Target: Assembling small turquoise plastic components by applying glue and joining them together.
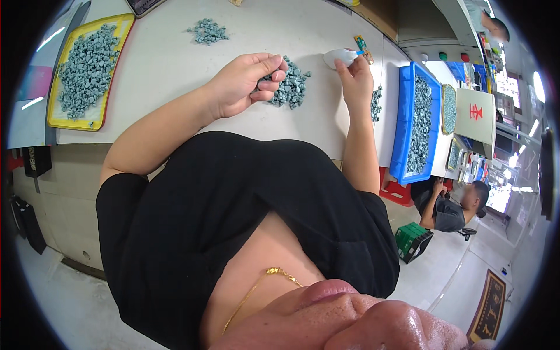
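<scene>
My left hand (252,84) is closed, its fingers curled in over the left side of a loose pile of small grey-green pieces (294,86). Whatever its fingertips hold is too small or too hidden to make out. To the right of that pile, my right hand (357,79) grips a white squeeze bottle (337,56) between thumb and fingers. The bottle lies tilted, with its thin blue tip (360,52) pointing right. Farther back on the white table (169,76) sits a smaller heap of similar pieces (208,31).
At the left, a yellow tray (125,35) is heaped with such pieces. A blue bin (403,125) of them stands on the right, near a few loose pieces (376,102). A small colourful packet (363,46) lies behind my right hand. Another person (452,207) sits beyond the bin.
</scene>
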`<state>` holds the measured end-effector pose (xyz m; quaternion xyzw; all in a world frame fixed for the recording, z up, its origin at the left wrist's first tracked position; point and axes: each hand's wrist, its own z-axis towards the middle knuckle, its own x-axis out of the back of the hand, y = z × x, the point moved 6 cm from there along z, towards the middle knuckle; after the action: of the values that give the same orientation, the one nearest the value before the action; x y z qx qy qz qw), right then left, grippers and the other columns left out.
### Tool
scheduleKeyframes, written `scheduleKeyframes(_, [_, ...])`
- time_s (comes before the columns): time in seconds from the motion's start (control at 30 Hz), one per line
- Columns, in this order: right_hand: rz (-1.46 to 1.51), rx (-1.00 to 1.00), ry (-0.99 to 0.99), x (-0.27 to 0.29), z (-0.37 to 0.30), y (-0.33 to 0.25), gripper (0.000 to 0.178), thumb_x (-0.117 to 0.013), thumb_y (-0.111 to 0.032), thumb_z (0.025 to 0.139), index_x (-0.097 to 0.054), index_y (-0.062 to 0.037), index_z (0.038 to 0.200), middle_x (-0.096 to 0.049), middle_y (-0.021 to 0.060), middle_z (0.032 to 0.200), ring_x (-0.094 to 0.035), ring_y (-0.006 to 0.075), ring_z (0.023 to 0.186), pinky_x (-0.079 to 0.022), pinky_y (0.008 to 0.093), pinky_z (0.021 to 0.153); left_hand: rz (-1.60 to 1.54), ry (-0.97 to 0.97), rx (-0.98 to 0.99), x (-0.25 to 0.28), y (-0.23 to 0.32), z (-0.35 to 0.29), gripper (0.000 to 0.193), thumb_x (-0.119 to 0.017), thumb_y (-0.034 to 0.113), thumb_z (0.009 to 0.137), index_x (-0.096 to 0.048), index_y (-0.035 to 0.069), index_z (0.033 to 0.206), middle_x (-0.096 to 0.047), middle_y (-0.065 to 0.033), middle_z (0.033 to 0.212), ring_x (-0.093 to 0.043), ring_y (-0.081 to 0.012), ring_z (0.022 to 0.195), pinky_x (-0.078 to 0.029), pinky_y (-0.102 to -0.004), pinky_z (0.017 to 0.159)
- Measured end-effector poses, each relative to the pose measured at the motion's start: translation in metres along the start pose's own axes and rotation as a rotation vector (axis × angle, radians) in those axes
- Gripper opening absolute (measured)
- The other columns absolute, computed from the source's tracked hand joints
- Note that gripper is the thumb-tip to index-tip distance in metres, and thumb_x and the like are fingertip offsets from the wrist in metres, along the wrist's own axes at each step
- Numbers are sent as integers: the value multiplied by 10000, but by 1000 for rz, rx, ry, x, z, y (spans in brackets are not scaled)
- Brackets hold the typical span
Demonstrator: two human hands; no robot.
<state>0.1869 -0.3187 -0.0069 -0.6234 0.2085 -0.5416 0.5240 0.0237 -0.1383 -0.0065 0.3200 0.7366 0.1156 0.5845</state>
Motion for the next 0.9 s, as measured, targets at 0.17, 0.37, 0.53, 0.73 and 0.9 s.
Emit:
scheduleKeyframes(0.17, [82, 39, 0, -13, -3, -10, 394, -681, -152, 845, -494, 40, 1134, -638, 108, 996, -608, 162, 954, -476, 281, 823, -62, 40, 10, -1, -1, -2, 265, -490, 254, 969, -520, -9, 949, -462, -12, 810, -347, -49, 605, -319, -179, 491])
scheduleKeyframes(0.37, [300, 90, -160, -26, -24, -44, 339, -648, -120, 872, -471, 25, 1122, -624, 118, 998, -609, 157, 946, -487, 270, 820, -79, 43, 16, 2, -5, 1, 248, -517, 175, 955, -537, -38, 1081, -474, -10, 841, -340, -44, 590, -320, -173, 493])
scheduleKeyframes(0.53, [396, 135, -256, -37, -33, -66, 337, -598, -83, 897, -420, 5, 1169, -604, 152, 1052, -609, 189, 987, -487, 288, 852, -114, -9, -3, 0, -6, 2, 234, -517, 179, 955, -541, -25, 1067, -484, -11, 831, -334, -45, 578, -313, -173, 488])
scheduleKeyframes(0.73, [377, 221, -300, -45, -36, -72, 342, -547, -65, 921, -367, -8, 1206, -601, 168, 1062, -599, 211, 1023, -474, 313, 883, -118, 1, 16, 4, -2, 2, 259, -515, 281, 952, -534, 25, 988, -443, 22, 784, -305, -37, 569, -262, -158, 467])
scheduleKeyframes(0.9, [351, 232, -282, -42, -36, -66, 355, -551, -42, 913, -377, -2, 1220, -581, 151, 1063, -605, 217, 1021, -471, 315, 888, -105, 86, -20, 12, -5, 5, 219, -514, 167, 952, -531, -36, 1032, -479, -9, 822, -358, -55, 617, -322, -171, 521])
